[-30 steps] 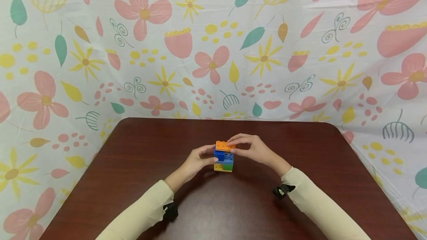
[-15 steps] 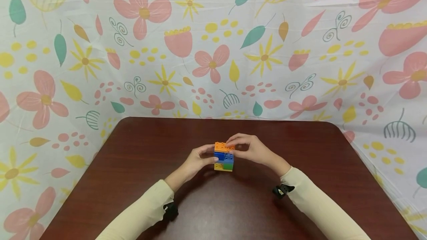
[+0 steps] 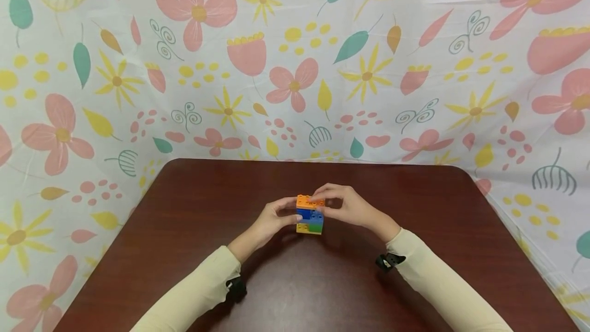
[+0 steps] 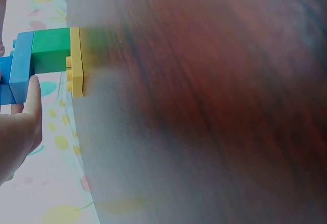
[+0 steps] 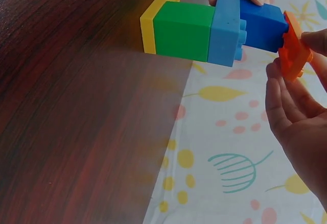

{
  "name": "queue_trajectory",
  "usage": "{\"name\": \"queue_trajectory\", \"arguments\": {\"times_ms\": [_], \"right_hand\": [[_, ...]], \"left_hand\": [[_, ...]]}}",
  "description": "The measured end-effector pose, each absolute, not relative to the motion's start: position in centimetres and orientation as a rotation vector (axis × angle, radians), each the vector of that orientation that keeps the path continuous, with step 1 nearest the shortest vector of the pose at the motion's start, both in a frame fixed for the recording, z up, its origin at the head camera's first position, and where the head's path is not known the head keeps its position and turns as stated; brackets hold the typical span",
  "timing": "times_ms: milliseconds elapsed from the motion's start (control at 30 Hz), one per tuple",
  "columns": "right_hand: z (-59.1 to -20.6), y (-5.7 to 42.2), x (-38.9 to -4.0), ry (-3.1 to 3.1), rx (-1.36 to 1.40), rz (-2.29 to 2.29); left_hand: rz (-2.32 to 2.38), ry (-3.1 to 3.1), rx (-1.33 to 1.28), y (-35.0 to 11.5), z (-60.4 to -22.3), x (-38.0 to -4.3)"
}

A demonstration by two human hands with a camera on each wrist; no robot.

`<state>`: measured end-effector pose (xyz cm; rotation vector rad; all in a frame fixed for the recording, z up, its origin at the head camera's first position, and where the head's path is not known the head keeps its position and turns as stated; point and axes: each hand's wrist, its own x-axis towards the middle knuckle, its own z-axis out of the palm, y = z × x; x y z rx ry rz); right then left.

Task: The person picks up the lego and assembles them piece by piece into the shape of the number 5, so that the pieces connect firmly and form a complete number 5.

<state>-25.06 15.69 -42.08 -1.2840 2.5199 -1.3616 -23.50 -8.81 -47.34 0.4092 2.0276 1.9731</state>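
Observation:
A tower of toy building bricks stands on the table, with a thin yellow plate (image 5: 148,27) at the base. Above that come a green brick (image 5: 184,32), a light blue brick (image 5: 224,30) and a dark blue brick (image 5: 263,25) set to one side. My left hand (image 3: 269,224) grips the tower at its blue bricks, thumb on the near side. At the top, my right hand (image 3: 355,209) pinches a flat orange brick (image 5: 295,50) between thumb and fingers. In the right wrist view the orange brick sits right at the dark blue brick's top, slightly tilted.
The dark reddish-brown table (image 3: 295,291) spreads around the tower, its far edge beyond the hands. A white cloth with printed flowers (image 3: 295,81) hangs behind it. Black wrist straps (image 3: 391,260) show at both sleeves.
The orange brick has come down closer onto the dark blue brick and shifted slightly left, with the right hand holding it. The left hand keeps its grip. The head view has tilted a little.

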Motion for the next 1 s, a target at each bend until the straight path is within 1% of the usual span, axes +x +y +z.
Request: {"name": "queue_trajectory", "arguments": {"times_ms": [200,433,867,1000], "right_hand": [[-42.0,15.7,-25.0,2.541,-1.263,-1.353],[-42.2,15.2,-24.8,2.581,-1.239,-1.387],[-42.0,15.0,-25.0,2.639,-1.259,-1.279],[-41.9,14.9,-25.0,2.628,-1.248,-1.285]], "left_hand": [[1.963,2.017,0.410,-8.9,-46.8,-23.4],[1.944,2.029,0.428,-9.0,-44.7,-22.0],[1.953,2.018,0.411,-8.9,-44.5,-21.9],[1.967,2.012,0.390,-8.8,-45.7,-22.5]]}}
